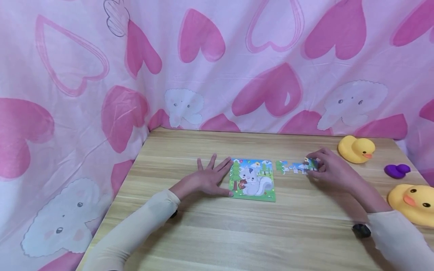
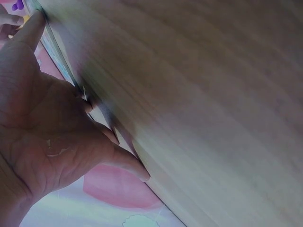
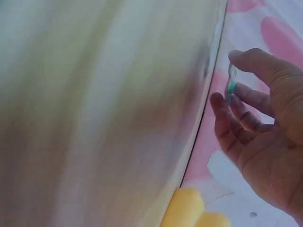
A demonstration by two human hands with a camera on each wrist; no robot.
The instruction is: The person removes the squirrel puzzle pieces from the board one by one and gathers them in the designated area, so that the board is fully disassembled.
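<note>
A square jigsaw puzzle (image 1: 252,180) with a grey squirrel holding an acorn lies flat on the wooden table. Along its left edge, my left hand (image 1: 207,180) spreads its fingers, the thumb and fingertips touching the border. To the puzzle's right is a short row of joined loose pieces (image 1: 294,168), partly covered by my right hand (image 1: 331,168). That hand pinches a puzzle piece (image 3: 231,84) between thumb and fingers; the right wrist view shows it edge-on, raised off the table. From the left wrist view, the left palm (image 2: 57,127) hangs above the tabletop with fingertips down.
Right of the right hand sit a yellow rubber duck (image 1: 356,149), a small purple duck (image 1: 396,171) and a larger yellow duck (image 1: 411,203), partly cut off by the frame. A pink heart-print curtain (image 1: 210,86) hangs behind and left of the table (image 1: 217,233).
</note>
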